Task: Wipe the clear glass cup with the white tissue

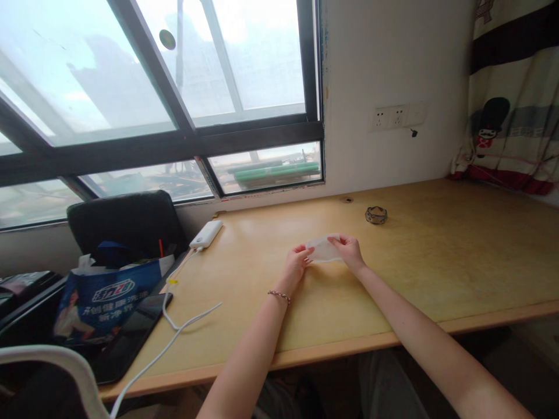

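A thin, whitish, partly see-through sheet [324, 250], perhaps tissue or a wipe, is stretched between my two hands just over the wooden table [437, 262]. My left hand [297, 263] pinches its left edge between thumb and fingers, and a beaded bracelet [279, 296] circles that wrist. On the other side, my right hand [349, 250] grips the sheet's upper right corner, fingers closed. Past my right hand, a dark ring-shaped object [376, 215] rests on the table.
A white power bank [207, 234] with a white cable [183, 327] lies at the table's left. Beside it are a dark tablet-like slab [131, 343], a blue printed bag [109, 297] and a black chair [126, 221]. Wall sockets [397, 117] and a curtain [515, 99] are at the right.
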The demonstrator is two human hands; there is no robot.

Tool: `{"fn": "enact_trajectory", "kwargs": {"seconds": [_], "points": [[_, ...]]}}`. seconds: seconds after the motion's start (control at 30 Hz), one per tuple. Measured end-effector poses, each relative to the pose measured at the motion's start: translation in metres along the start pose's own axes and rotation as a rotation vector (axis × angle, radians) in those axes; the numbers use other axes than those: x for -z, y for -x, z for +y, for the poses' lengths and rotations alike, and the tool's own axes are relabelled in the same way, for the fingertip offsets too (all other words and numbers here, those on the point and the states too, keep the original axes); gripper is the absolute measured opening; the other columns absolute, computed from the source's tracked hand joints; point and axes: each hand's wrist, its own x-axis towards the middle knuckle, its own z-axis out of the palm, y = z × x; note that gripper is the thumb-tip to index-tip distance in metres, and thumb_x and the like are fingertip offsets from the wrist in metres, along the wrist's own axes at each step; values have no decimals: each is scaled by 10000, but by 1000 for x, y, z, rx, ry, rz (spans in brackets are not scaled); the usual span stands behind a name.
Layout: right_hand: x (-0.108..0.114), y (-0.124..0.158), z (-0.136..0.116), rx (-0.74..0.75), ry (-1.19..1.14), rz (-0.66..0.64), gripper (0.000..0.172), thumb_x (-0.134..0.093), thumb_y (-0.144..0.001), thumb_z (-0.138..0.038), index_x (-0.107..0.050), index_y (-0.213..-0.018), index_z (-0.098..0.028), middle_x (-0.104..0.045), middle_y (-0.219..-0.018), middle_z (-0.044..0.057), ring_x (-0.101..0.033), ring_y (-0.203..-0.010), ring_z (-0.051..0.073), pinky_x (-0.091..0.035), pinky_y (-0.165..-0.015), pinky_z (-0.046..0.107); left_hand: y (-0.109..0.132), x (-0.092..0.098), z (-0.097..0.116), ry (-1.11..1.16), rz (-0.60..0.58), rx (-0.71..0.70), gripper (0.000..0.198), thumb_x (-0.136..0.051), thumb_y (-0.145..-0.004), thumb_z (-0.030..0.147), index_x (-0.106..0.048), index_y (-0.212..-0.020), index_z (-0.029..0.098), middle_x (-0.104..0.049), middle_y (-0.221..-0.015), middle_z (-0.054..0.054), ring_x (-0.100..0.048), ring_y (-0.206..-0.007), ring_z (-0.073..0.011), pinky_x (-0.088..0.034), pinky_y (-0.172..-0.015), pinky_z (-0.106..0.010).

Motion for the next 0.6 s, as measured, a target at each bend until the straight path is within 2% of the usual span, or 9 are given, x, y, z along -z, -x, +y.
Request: {"fn": "enact_trajectory", "kwargs": {"seconds": [0.17,0.23,0.37,0.43,0.6], "points": [[1,-5,-1,-65,-146,48,333,-622,-618,-467,-648,-717,-150,-628,-638,11,-539,-562,144,-427,-534,250,-4,5,-1,3,57,-44,250,-722,-544,159,-611,-765,122,-660,-799,-88,-620,-778,-182,-460,-728,-275],[1,-5,-1,-88,-200,52,324,-631,-615,-463,-647,-716,-155,-641,-658,17,-551,-569,150,-439,-544,260,-3,4,-1,15,0,-44,281,-713,-562,151,-616,-825,127,-661,-840,-95,-621,-792,-185,-461,-747,-286],[1,-4,-1,-125,-292,15,293,-654,-612,-439,-651,-719,-166,-657,-689,23,-564,-569,154,-445,-548,265,4,-3,0,49,-196,15,288,-661,-650,206,-625,-919,112,-665,-861,-100,-615,-834,-208,-463,-784,-322],[0,-3,-2,-140,-294,-4,294,-653,-613,-441,-650,-715,-166,-659,-689,24,-567,-565,155,-441,-539,265,7,-6,-1,28,-232,64,280,-650,-666,219,-633,-921,103,-670,-833,-92,-616,-828,-220,-469,-777,-335],[0,-2,-4,-152,-272,-112,325,-672,-594,-412,-645,-801,-162,-669,-751,33,-594,-639,174,-457,-583,273,8,-8,-4,-15,-138,128,301,-663,-662,254,-636,-916,94,-674,-806,-93,-626,-764,-219,-486,-716,-317]]}}
